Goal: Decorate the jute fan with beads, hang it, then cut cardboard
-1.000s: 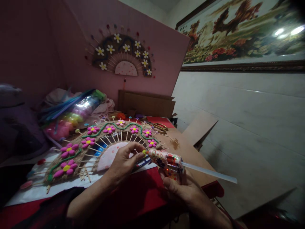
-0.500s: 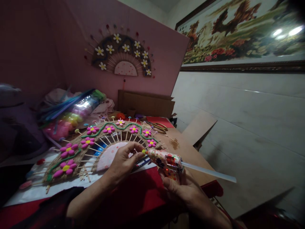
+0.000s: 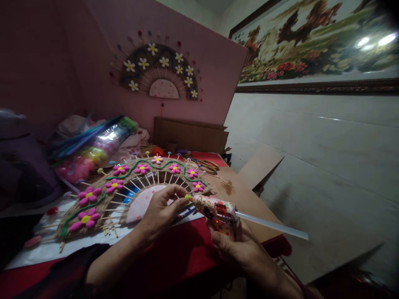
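My right hand (image 3: 237,245) grips a patterned glue gun (image 3: 215,209) with a clear glue stick (image 3: 271,225) jutting out behind it. Its nozzle points left at the fingertips of my left hand (image 3: 162,209), which pinch something too small to make out right at the tip. Under my left hand lies a woven fan-shaped craft (image 3: 102,195) with pink flowers (image 3: 89,194), a green wavy cord and wooden sticks, on white paper over the red table (image 3: 183,253).
A finished fan with white flowers (image 3: 158,70) hangs on the pink board. A bag of coloured materials (image 3: 93,145) lies at the back left, cardboard pieces (image 3: 190,135) and scissors (image 3: 208,166) at the back. A white wall stands to the right.
Almost nothing differs; both hands and the glue gun have shifted very slightly, keeping the nozzle at my left fingertips.
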Tool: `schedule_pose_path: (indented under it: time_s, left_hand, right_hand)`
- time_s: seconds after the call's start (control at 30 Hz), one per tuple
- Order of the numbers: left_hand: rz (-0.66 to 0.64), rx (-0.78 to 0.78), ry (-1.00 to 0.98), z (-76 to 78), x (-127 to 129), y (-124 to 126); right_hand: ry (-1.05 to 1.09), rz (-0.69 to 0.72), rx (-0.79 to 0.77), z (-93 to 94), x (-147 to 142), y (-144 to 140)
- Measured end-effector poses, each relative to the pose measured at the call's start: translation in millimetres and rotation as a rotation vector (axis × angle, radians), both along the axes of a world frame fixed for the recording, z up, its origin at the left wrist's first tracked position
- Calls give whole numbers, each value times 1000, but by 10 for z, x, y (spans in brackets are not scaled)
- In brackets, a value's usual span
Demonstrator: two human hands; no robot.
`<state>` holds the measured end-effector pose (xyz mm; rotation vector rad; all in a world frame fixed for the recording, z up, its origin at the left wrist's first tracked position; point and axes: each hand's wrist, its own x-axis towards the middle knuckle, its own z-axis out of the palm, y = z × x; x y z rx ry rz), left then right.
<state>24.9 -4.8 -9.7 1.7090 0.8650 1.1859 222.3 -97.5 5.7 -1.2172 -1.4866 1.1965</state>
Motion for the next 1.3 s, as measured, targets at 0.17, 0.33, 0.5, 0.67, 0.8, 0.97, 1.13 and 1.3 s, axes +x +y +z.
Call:
schedule_pose_path:
  time_s: [0.17, 0.33, 0.5, 0.67, 0.8, 0.97, 1.13, 1.3]
  left_hand:
    - [-11, -28, -19, -29, -8, -4]
    - [-5, 14, -12, -41, -6, 1]
    - [-17, -35, -50, -17, -2, -1]
    - [-19, -47, -61, -27, -4, 1]
    - [-23, -32, -64, -33, 0, 3]
    - [-24, -49, -62, -20, 0, -7]
    - [-39, -82, -82, -10, -1, -14]
    - [-57, -186, -154, 55, 22, -37]
  right_hand:
    - [7, -18, -36, 96, -22, -32]
    - [6, 7, -29, 108, -45, -18]
    - [5, 9, -13, 108, -48, -16]
    - [-9, -18, -4, 61, -29, -13]
    - [3, -19, -12, 87, -43, -11]
    - [44, -11, -37, 107, -58, -28]
    - [111, -34, -108, 76, -64, -16]
    - [139, -51, -31, 59, -68, -17]
